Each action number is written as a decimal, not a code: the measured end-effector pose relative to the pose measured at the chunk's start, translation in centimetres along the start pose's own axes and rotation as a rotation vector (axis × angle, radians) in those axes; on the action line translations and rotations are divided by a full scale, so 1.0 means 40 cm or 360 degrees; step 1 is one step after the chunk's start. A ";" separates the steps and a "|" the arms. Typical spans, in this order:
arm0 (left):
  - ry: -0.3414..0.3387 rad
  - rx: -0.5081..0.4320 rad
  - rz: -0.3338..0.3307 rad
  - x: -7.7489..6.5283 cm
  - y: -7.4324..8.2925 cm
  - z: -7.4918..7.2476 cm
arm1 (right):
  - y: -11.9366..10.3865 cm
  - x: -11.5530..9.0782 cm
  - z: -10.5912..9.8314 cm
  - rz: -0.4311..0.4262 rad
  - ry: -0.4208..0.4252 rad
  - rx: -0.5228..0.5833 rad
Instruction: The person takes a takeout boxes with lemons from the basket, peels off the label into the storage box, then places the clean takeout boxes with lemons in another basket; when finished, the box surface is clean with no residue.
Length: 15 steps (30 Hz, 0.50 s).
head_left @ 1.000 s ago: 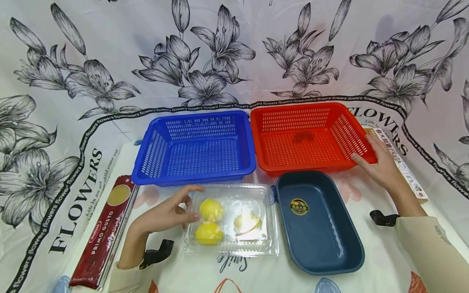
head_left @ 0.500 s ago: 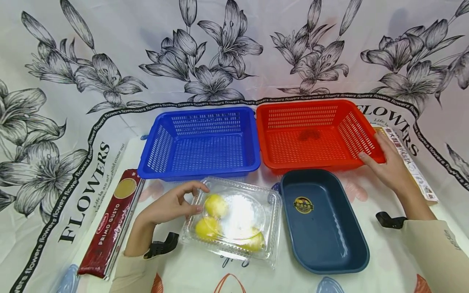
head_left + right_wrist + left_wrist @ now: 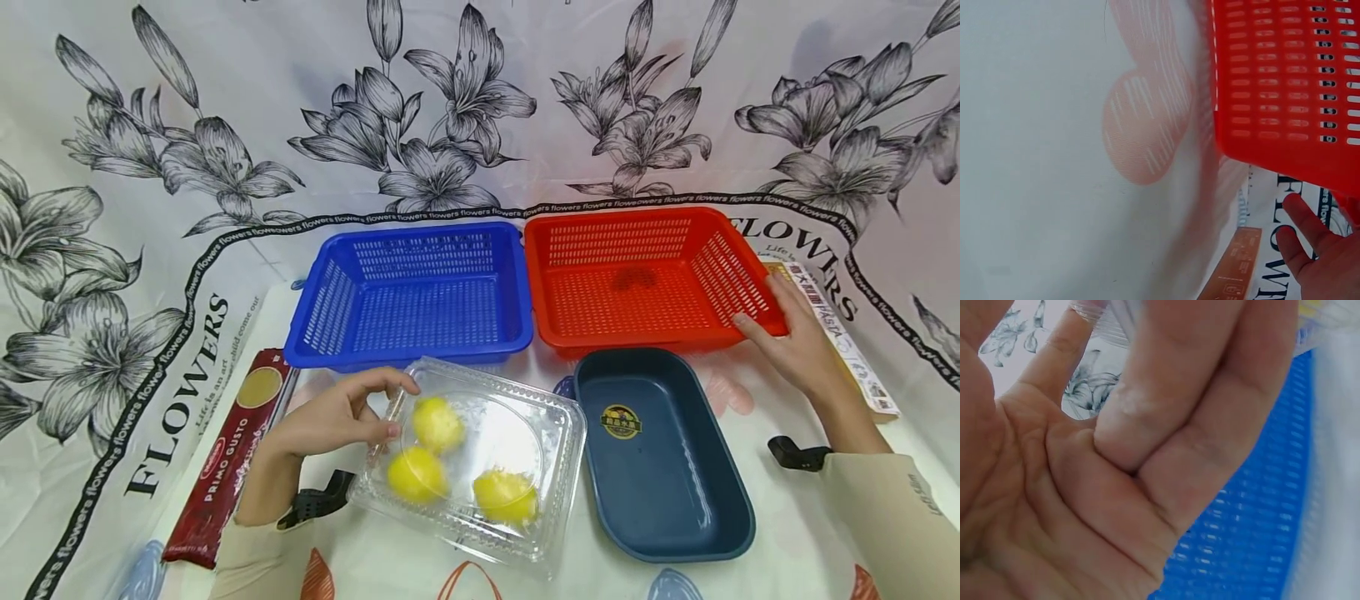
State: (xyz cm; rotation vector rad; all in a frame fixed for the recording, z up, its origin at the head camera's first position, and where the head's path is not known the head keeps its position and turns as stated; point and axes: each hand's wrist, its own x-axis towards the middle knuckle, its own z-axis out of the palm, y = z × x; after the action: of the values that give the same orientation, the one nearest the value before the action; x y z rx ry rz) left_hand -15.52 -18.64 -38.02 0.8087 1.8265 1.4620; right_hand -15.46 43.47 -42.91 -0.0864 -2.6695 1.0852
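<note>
My left hand (image 3: 330, 412) pinches the left edge of a clear plastic clamshell box (image 3: 498, 417), its thumb and forefinger at that edge. Three yellow lemons (image 3: 417, 475) lie inside the box, which sits askew in front of the baskets and looks raised off the cloth. In the left wrist view, the palm and folded fingers (image 3: 1172, 394) fill most of the picture. At the right, my right hand (image 3: 798, 333) holds the rim of the red basket (image 3: 622, 342) at its near right corner, thumb over the rim. Two of its fingers (image 3: 1300, 212) extend freely outside the basket in the right wrist view.
A blue basket (image 3: 408, 358) stands beside the red one, behind the clamshell box. Right of the box is a dark blue tray (image 3: 667, 467). A red pasta pack (image 3: 232, 450) lies at the left, and a pasta box (image 3: 843, 342) lies beyond my right hand.
My left hand has lifted and turned the clamshell box, bringing its right side nearer to me. The lemons inside have shifted. My right hand stays at the red basket's rim.
</note>
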 end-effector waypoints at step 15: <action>0.0106 0.0153 0.0200 0.114 0.167 -0.032 | 0.010 -0.005 0.007 -0.0033 0.0076 0.0019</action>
State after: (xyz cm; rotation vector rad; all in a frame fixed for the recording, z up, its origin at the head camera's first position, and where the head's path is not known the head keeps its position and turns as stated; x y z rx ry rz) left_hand -18.82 -14.50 -31.76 0.9472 1.9391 1.5045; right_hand -15.35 43.53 -43.42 -0.0812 -2.6156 1.0792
